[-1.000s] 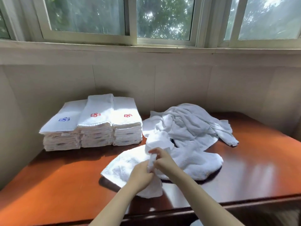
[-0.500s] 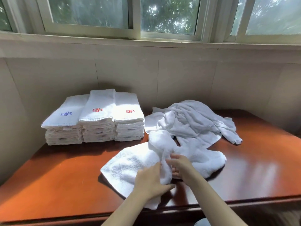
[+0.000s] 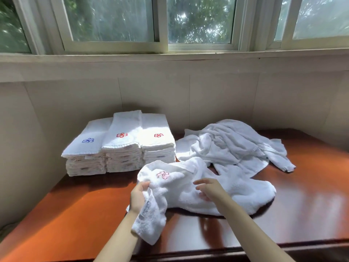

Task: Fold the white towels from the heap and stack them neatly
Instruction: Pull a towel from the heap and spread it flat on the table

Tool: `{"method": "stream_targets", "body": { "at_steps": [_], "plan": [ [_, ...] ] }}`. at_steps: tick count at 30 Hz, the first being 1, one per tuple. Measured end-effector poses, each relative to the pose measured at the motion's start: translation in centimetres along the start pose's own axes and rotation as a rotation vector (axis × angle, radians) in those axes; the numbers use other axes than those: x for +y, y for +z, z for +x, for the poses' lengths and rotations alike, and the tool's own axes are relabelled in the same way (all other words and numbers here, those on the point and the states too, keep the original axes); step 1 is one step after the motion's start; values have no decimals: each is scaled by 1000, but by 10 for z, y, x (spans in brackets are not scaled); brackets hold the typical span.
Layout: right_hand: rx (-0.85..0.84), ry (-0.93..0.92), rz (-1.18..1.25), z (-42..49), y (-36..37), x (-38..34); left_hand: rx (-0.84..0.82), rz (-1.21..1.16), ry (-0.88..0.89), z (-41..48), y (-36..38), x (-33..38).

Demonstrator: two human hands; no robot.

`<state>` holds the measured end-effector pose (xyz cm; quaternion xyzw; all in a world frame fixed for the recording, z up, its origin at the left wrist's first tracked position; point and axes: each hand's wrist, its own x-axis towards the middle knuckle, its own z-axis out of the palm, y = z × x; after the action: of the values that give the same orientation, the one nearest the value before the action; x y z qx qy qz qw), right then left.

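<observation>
Clutching the towel (image 3: 236, 191), left hand (image 3: 138, 195) (fingertips buried in cloth); right hand (image 3: 211, 190): grip wide.

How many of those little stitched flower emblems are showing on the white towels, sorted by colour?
Blue stitched flower emblem: 1
Red stitched flower emblems: 2
Pale pink stitched flower emblem, on the loose white towel gripped by the left hand: 1
Total: 4

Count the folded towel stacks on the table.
3, side by side at the table's back left: left stack, blue emblem on top; middle stack, red emblem; right stack, red emblem, nearest the loose heap. None appears hidden.
</observation>
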<state>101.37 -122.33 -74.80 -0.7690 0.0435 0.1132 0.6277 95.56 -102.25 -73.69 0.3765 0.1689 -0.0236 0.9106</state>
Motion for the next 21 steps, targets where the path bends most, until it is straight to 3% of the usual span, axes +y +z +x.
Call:
{"method": "stream_targets", "body": {
  "at_steps": [7, 10, 13, 16, 18, 21],
  "plan": [
    [102, -198, -123, 11, 4, -3, -123, 53, 236, -6, -3, 14],
    [-28, -324, -326, 13, 4, -7, -123, 103, 322, -11, -6, 17],
    [-213, -283, -742, 18, 11, -3, -110, 191, 425, -17, -6, 21],
    [-73, -331, -819, 28, 23, 1, 21, 170, 517, -20, -19, 46],
    [52, -338, -746, 35, 28, 1, 156, 174, 448, -9, -53, 82],
    [67, -306, -841, 44, 33, 9, 444, 474, 345, -5, -122, 133]
  ]
}}
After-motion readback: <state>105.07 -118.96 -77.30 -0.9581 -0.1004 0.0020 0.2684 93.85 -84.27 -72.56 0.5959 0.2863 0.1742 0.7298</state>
